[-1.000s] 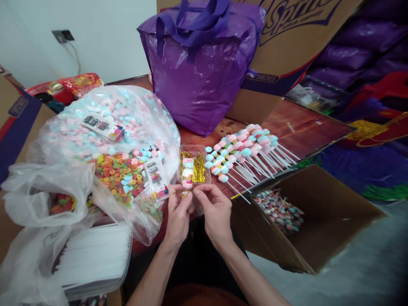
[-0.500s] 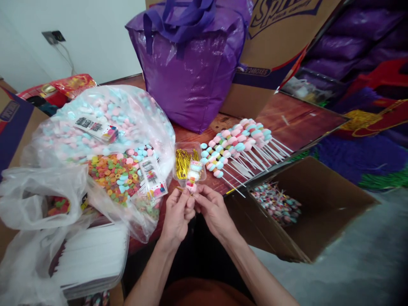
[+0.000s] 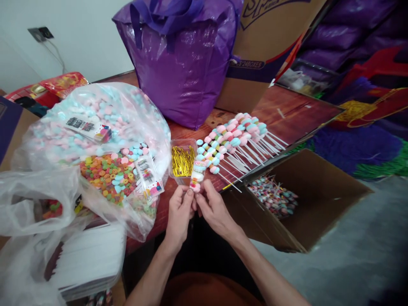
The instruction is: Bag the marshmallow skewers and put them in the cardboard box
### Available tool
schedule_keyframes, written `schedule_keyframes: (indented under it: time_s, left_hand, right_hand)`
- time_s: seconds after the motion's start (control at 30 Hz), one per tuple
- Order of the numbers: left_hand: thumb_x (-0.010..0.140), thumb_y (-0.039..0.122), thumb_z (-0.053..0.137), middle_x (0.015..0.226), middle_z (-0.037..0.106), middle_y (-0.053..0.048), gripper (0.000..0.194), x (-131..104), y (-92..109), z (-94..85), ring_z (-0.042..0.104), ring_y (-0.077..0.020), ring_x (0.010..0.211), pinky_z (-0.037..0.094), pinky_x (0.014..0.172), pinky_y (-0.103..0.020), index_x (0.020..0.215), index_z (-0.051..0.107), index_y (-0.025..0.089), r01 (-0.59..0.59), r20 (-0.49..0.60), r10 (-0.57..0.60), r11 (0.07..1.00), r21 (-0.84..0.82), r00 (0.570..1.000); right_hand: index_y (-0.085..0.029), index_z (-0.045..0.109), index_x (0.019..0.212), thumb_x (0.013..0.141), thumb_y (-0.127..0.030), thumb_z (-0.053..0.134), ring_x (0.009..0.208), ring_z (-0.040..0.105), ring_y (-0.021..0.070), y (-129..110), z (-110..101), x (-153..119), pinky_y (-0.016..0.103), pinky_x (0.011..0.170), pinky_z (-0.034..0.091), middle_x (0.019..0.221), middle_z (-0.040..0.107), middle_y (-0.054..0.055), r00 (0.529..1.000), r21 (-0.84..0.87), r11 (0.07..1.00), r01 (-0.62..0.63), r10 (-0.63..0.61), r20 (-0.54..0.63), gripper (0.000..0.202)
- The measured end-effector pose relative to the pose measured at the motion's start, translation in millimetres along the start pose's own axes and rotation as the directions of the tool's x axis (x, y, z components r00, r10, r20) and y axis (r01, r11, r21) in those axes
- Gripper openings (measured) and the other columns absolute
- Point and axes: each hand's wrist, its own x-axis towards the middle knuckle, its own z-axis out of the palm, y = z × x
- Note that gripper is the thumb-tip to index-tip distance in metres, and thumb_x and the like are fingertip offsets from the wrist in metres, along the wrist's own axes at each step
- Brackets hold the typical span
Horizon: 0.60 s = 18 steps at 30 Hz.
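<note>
A wrapped marshmallow skewer (image 3: 196, 177), pink, white and yellow in a clear printed sleeve, stands upright between my hands. My left hand (image 3: 179, 214) pinches its lower end with thumb and fingers. From the other side my right hand (image 3: 214, 210) closes on the same lower end, fingertips close to the left thumb. The stick and any tie there are hidden by my fingers. Just beyond is a clear plastic tray (image 3: 182, 161) of gold twist ties. Unwrapped marshmallow skewers (image 3: 234, 138) lie in rows to the right, white sticks pointing toward the table edge.
On the left, a large clear bag (image 3: 134, 100) holds marshmallows and ring gummies (image 3: 106, 178), with printed sleeves (image 3: 149, 175) on top. White sticks (image 3: 91, 255) fill a container below. A purple bag (image 3: 178, 76) stands behind. An open cardboard box (image 3: 328, 204) at right contains wrapped skewers.
The view has shifted slightly. Both hands and the wrapped skewer have moved a little right of the tray. A gold strip seen earlier by my left fingers no longer shows.
</note>
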Motion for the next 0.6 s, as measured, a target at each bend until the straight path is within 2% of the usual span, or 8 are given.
schedule_keyframes:
  time_s: [0.1, 0.17, 0.23, 0.33, 0.4, 0.47, 0.53, 0.6]
  left_hand:
    - [0.086, 0.038, 0.069, 0.082, 0.064, -0.001, 0.023, -2.2, -4.3, -1.8, 0.06, -0.0121, 0.08, 0.047, 0.073, -0.02, 0.096, 0.07, 0.018, -0.132, -0.013, 0.136, 0.977, 0.165, 0.991]
    - [0.084, 0.038, 0.071, 0.078, 0.063, -0.001, 0.024, -0.9, -5.3, -3.5, 0.058, -0.0109, 0.072, 0.045, 0.066, -0.019, 0.096, 0.072, 0.017, -0.109, -0.026, 0.113, 0.985, 0.136, 0.993]
    - [0.08, 0.041, 0.075, 0.067, 0.056, 0.002, 0.027, 2.6, -4.7, -4.3, 0.045, -0.0054, 0.054, 0.034, 0.049, -0.016, 0.086, 0.071, 0.015, -0.003, -0.032, 0.003, 1.0, -0.004, 0.999]
    - [0.068, 0.04, 0.085, 0.06, 0.049, 0.005, 0.034, 9.3, -0.5, -3.6, 0.029, -0.0006, 0.045, 0.021, 0.042, -0.014, 0.076, 0.066, 0.012, 0.167, 0.006, -0.171, 0.953, -0.253, 0.985]
    - [0.063, 0.037, 0.089, 0.059, 0.048, 0.006, 0.036, 12.0, 3.1, -2.3, 0.03, -0.0003, 0.046, 0.021, 0.042, -0.013, 0.077, 0.065, 0.013, 0.226, 0.022, -0.233, 0.914, -0.337, 0.972]
    - [0.061, 0.037, 0.09, 0.059, 0.049, 0.006, 0.038, 12.2, 6.0, -0.4, 0.035, -0.0012, 0.047, 0.024, 0.042, -0.012, 0.078, 0.065, 0.013, 0.242, 0.011, -0.254, 0.908, -0.342, 0.967]
    - [0.061, 0.037, 0.09, 0.062, 0.051, 0.005, 0.038, 10.0, 8.0, 1.9, 0.042, -0.0028, 0.051, 0.027, 0.042, -0.012, 0.08, 0.066, 0.013, 0.242, 0.0, -0.255, 0.918, -0.314, 0.967]
    - [0.061, 0.035, 0.09, 0.065, 0.053, 0.005, 0.038, 6.1, 9.5, 4.3, 0.044, -0.0036, 0.054, 0.029, 0.043, -0.012, 0.083, 0.067, 0.014, 0.251, 0.017, -0.259, 0.917, -0.308, 0.966]
  right_hand:
    - [-0.023, 0.043, 0.085, 0.092, -0.021, 0.049, 0.055, 0.048, 0.0107, 0.2, -4.1, -1.6, 0.022, 0.049, 0.038, 0.074, 0.052, -0.004, 0.998, -0.005, 0.998, -0.062, 0.062, 0.021, 0.01]
    - [-0.023, 0.045, 0.084, 0.094, -0.026, 0.049, 0.048, 0.047, 0.0092, 0.8, -6.6, -2.8, 0.022, 0.044, 0.039, 0.072, 0.052, -0.005, 0.99, 0.079, 0.988, -0.131, 0.126, 0.071, 0.011]
    - [-0.022, 0.048, 0.083, 0.097, -0.029, 0.048, 0.045, 0.048, 0.0094, 1.4, -7.2, -4.7, 0.022, 0.043, 0.041, 0.069, 0.053, -0.005, 0.989, 0.112, 0.984, -0.14, 0.133, 0.063, 0.015]
    - [-0.02, 0.061, 0.096, 0.1, -0.021, 0.044, 0.069, 0.064, 0.0146, 2.6, -6.5, -8.5, 0.026, 0.062, 0.053, 0.083, 0.065, 0.003, 0.989, -0.105, 0.99, 0.096, -0.107, -0.098, 0.017]
    - [-0.02, 0.066, 0.11, 0.099, -0.013, 0.045, 0.09, 0.068, 0.0181, 4.6, -6.9, -10.2, 0.029, 0.078, 0.055, 0.1, 0.07, 0.009, 0.925, -0.334, 0.892, 0.303, -0.36, -0.12, 0.025]
    - [-0.02, 0.068, 0.115, 0.097, -0.009, 0.049, 0.095, 0.068, 0.0198, 7.0, -9.1, -10.5, 0.03, 0.083, 0.055, 0.104, 0.071, 0.011, 0.842, -0.499, 0.748, 0.436, -0.536, -0.067, 0.029]
    - [-0.019, 0.07, 0.113, 0.095, -0.007, 0.053, 0.09, 0.069, 0.0201, 7.9, -12.5, -9.4, 0.031, 0.081, 0.055, 0.1, 0.073, 0.01, 0.786, -0.585, 0.654, 0.48, -0.617, -0.044, 0.027]
    - [-0.019, 0.072, 0.108, 0.094, -0.008, 0.054, 0.085, 0.068, 0.0199, 6.3, -15.3, -7.9, 0.032, 0.079, 0.055, 0.095, 0.073, 0.01, 0.768, -0.597, 0.637, 0.487, -0.638, -0.054, 0.025]
